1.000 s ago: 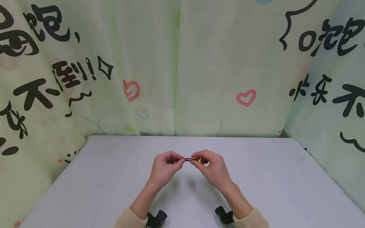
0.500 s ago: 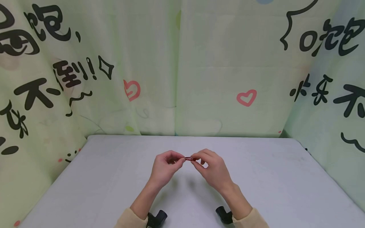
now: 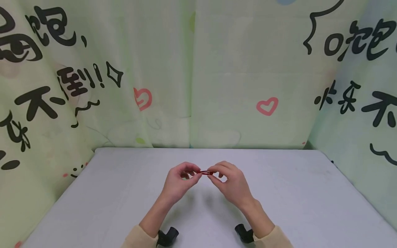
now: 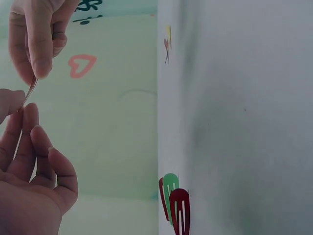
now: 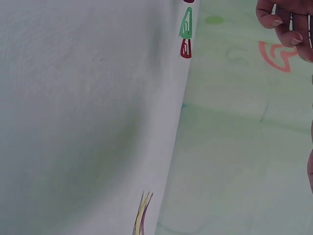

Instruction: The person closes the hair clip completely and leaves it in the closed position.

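Over the far middle of the table my two hands meet at a small, dark red snap hair clip (image 3: 205, 172). My left hand (image 3: 178, 181) pinches its left end between thumb and fingertips, and my right hand (image 3: 233, 181) pinches the other end. From the left wrist the clip (image 4: 30, 93) appears edge-on as a thin, slightly bent strip. Fingertips cover both its ends. On the table beyond the hands lie a green snap clip (image 4: 170, 179) and a red snap clip (image 4: 179, 197), overlapping, with another red one partly behind them.
A small bunch of thin yellow and dark strands (image 5: 142, 213) lies on the white table (image 3: 124, 193), near its far edge. A printed curtain (image 3: 223, 69) hangs behind and along both sides. Black wrist cameras (image 3: 169, 237) sit under the sleeves.
Both hands have risen very slightly, and the left fingers have shifted a little on the clip. The red clip stays pinched between the two hands throughout.
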A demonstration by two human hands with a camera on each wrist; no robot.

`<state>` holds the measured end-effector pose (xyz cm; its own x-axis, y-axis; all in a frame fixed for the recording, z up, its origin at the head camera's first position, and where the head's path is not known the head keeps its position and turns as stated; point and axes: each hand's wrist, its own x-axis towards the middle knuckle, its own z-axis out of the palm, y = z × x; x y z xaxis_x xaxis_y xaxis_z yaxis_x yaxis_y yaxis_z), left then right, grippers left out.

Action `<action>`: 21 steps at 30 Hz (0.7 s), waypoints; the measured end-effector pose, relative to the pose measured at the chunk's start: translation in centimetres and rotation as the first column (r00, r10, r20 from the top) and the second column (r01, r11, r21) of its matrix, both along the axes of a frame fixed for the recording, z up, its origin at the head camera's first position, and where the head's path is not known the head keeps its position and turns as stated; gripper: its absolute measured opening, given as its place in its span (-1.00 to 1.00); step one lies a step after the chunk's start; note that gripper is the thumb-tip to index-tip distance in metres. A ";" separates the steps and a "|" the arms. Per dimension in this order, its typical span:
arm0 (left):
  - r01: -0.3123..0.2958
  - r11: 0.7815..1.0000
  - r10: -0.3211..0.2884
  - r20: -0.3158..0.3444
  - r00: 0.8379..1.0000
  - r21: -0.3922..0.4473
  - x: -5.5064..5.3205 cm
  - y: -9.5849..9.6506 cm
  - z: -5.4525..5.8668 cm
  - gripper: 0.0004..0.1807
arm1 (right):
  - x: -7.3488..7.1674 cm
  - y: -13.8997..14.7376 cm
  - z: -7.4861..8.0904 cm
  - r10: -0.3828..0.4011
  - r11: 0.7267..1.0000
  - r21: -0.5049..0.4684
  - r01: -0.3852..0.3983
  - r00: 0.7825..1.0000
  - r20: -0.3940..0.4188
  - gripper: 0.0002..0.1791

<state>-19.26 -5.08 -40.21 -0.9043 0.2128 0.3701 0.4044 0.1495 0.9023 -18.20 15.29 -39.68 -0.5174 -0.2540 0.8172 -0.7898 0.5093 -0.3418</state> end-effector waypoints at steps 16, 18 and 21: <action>-0.022 0.997 0.024 0.022 0.999 -0.078 -0.6 -2.8 -0.2 -0.79 | -0.5 1.8 -0.2 -0.028 0.999 -0.013 0.029 0.995 0.092 -0.69; -0.031 0.995 0.032 0.002 0.999 -0.093 -0.7 -3.2 -0.3 -0.80 | -0.5 2.1 -0.2 -0.037 0.999 -0.016 0.039 0.994 0.107 -0.69; -0.044 0.992 0.044 -0.006 0.999 -0.114 -0.9 -3.7 -0.5 -0.79 | -0.5 2.5 -0.3 -0.052 0.998 -0.023 0.056 0.989 0.135 -0.69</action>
